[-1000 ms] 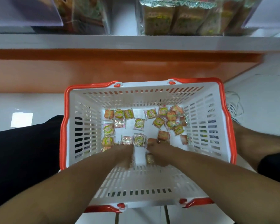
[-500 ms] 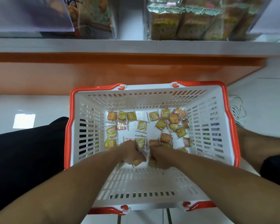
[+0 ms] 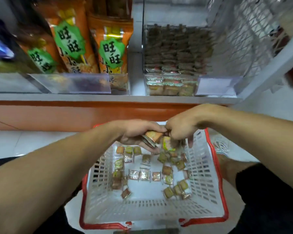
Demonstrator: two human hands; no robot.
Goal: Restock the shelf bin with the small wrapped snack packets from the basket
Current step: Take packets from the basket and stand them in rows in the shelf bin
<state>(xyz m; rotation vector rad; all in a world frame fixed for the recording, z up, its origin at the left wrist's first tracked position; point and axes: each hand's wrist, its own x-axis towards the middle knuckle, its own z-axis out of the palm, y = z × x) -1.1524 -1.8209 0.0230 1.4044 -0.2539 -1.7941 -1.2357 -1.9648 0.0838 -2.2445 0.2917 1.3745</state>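
Presently on record, one basket [image 3: 208, 183], white lattice walls with a red rim, on the floor at 6 o'clock.

Loose snack packets [image 3: 143, 174]: many, scattered flat over the basket floor, with a small cluster toward 5 o'clock.

Left hand [image 3: 139, 134]: above the basket's far rim, fingers curled round a small stack of packets [image 3: 152, 137], edges showing past the palm.

Right hand [image 3: 181, 127]: touching the left at 12 o'clock of the basket, fingers bent down and pinching a yellow-green packet [image 3: 167, 144]; how firmly cannot be told through the blur.

Shelf bin [image 3: 172, 85]: clear plastic, at 12 o'clock on the shelf above, already holding rows of like packets.

Orange snack bags [image 3: 108, 51]: upright in the compartment at 10 o'clock, not part of the job.

Risks, as a judgement: the fanned stack looks loosely held, so a packet could slide out on the lift and land on the floor outside the rim. The dangling packet may snag the bin's front lip. A hurried reach could stray to the neighbouring compartment.
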